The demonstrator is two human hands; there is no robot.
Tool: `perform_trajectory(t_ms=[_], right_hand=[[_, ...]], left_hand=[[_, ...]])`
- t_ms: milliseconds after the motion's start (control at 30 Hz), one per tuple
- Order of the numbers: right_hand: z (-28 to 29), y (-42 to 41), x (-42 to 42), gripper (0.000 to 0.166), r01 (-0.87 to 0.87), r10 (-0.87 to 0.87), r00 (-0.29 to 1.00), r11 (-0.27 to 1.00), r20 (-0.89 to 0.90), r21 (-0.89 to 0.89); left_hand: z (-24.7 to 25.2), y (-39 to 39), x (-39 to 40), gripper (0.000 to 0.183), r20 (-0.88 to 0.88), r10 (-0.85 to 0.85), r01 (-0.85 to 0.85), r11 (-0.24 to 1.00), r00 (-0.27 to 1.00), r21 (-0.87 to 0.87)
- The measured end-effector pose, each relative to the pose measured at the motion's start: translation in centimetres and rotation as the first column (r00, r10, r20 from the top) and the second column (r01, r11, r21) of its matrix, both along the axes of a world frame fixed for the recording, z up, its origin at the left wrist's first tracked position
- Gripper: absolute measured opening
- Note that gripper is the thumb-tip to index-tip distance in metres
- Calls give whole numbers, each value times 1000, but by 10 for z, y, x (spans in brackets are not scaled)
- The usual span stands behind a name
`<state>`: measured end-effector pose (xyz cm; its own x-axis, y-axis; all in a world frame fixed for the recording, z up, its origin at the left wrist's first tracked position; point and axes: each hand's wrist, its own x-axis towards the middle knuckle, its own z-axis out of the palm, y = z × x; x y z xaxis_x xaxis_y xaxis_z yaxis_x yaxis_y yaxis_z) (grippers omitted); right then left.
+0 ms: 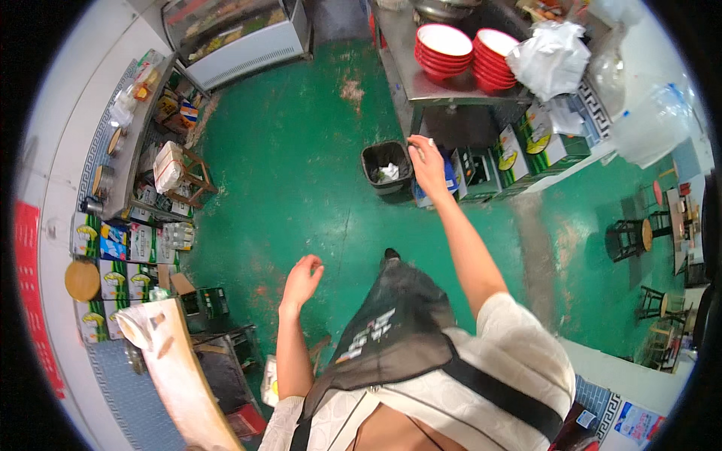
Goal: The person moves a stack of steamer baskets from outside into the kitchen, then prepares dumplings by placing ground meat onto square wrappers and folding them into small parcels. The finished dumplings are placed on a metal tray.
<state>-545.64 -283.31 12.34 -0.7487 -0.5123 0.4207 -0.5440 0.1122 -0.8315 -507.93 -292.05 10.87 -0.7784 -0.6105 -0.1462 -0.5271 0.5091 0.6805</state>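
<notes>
My left hand [301, 282] hangs over the green floor [282, 169] with nothing in it, its fingers slightly curled and the thumb apart. Farther forward, my right hand [427, 163] reaches out empty, with a ring on one finger. From above it appears beside a black waste bin [387, 190] that has crumpled white paper in it. Whether this hand touches anything I cannot tell. Beyond it stands a stainless steel table [428, 93] bearing two stacks of bowls, red outside and white inside, a left stack [444, 53] and a right stack [495, 59].
Cartons [527, 149] sit under and beside the steel table. A glass-fronted display cooler [242, 53] stands far left. Along the left wall are a shelf [141, 135], a wooden stool [194, 175] with a white package on it, stacked boxes [115, 279] and a pale board [180, 372].
</notes>
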Motion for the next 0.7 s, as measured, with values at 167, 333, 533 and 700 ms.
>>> perform_trajectory(t_ms=[167, 333, 533, 700], right_hand=[[-95, -107, -118, 31, -5, -60, 987, 917, 152, 398], [-155, -178, -187, 18, -43, -131, 939, 872, 317, 488], [-250, -228, -176, 18, -213, -85, 957, 440, 276, 872], [-230, -275, -158, 89, -715, -598, 404, 266, 693, 646]], left_hand=[[-150, -54, 119, 22, 263, 474, -541, 718, 841, 438], [-169, -62, 191, 12, 676, 494, -814, 124, 547, 567], [-216, -280, 72, 21, 701, 376, -792, 205, 606, 575], [-233, -620, -109, 42, 588, 388, -694, 534, 709, 483]])
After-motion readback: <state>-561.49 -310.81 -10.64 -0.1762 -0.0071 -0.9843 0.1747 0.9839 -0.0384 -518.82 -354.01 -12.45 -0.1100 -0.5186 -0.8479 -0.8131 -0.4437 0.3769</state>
